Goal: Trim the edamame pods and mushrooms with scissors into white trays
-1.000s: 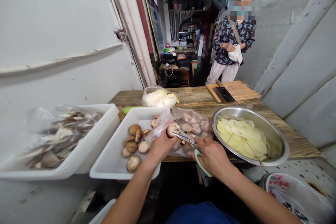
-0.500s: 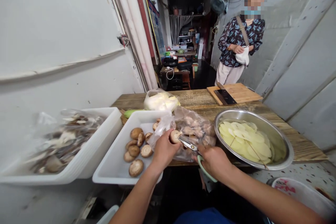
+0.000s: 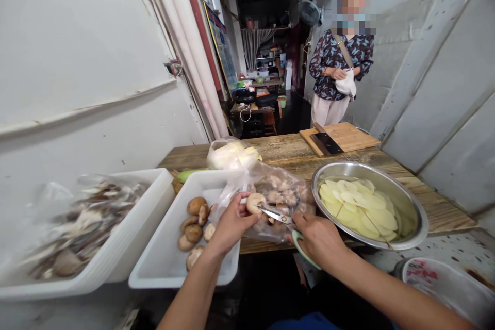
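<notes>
Pinched in my left hand [image 3: 234,223] is a pale-bottomed mushroom [image 3: 256,203], its underside turned to the right. My right hand [image 3: 317,237] grips green-handled scissors [image 3: 279,215], whose blade tips touch the mushroom's underside near its centre. Just behind both hands lies a clear plastic bag [image 3: 284,188] full of mushrooms. To the left, a white tray [image 3: 145,274] holds several brown mushrooms [image 3: 194,233]; my left forearm hides part of it.
A steel bowl [image 3: 421,221] of sliced potatoes in water stands at right. Behind it a cleaver [image 3: 327,143] lies on a cutting board [image 3: 358,136]. Far left, stacked white trays [image 3: 164,185] hold bagged mushrooms. A person [image 3: 340,72] stands beyond the table [image 3: 278,145].
The scissors' blades have closed near the mushroom's stem, and the stem no longer sticks out. My left hand has turned the mushroom slightly. The view has shifted a little.
</notes>
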{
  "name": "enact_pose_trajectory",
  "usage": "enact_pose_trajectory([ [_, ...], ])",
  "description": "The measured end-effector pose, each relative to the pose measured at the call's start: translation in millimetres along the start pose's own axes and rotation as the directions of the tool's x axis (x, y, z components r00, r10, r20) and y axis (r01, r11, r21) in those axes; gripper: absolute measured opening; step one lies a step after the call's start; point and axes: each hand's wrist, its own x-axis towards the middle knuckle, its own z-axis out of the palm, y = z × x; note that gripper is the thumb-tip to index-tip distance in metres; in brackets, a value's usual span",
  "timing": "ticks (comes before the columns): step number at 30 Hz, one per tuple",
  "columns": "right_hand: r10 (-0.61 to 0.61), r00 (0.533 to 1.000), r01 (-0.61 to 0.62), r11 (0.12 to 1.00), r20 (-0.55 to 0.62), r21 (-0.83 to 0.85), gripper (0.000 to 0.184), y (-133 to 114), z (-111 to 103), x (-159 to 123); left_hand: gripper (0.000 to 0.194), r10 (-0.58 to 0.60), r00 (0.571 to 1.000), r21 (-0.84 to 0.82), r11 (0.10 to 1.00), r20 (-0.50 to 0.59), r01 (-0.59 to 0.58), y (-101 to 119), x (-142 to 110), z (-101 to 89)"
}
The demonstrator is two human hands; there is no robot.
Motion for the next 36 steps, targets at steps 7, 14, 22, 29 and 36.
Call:
enact_pose_trajectory([
  [7, -0.012, 0.999, 0.003, 0.969, 0.034, 0.245, 0.029, 6, -1, -3, 0.044, 0.068, 0.998, 0.016, 0.998, 0.01, -0.068, 2, 3, -0.4],
  [14, -0.069, 0.993, 0.019, 0.889, 0.093, 0.458, 0.033, 8, -15, -8, 0.044, 0.024, 1.0, -0.371, 0.928, 0.017, -0.016, 3, -1, 11.1],
  [22, 0.034, 0.987, -0.022, 0.997, -0.155, 0.079, 0.043, 20, -12, -17, 0.034, -0.043, 0.992, -0.514, 0.858, -0.116, -0.023, 1, 3, 5.1],
  [29, -0.064, 0.956, 0.011, 0.983, -0.287, -0.182, 0.038, 16, -13, -4, 0.04, -0.028, 0.99, -0.445, 0.895, -0.139, -0.037, 1, 0, 13.4],
  [36, -0.048, 0.997, 0.031, 0.974, -0.067, -0.225, 0.044, 8, -28, 7, 0.046, 0.076, 0.973, -0.177, 0.977, -0.216, -0.116, -1, -5, 10.3],
])
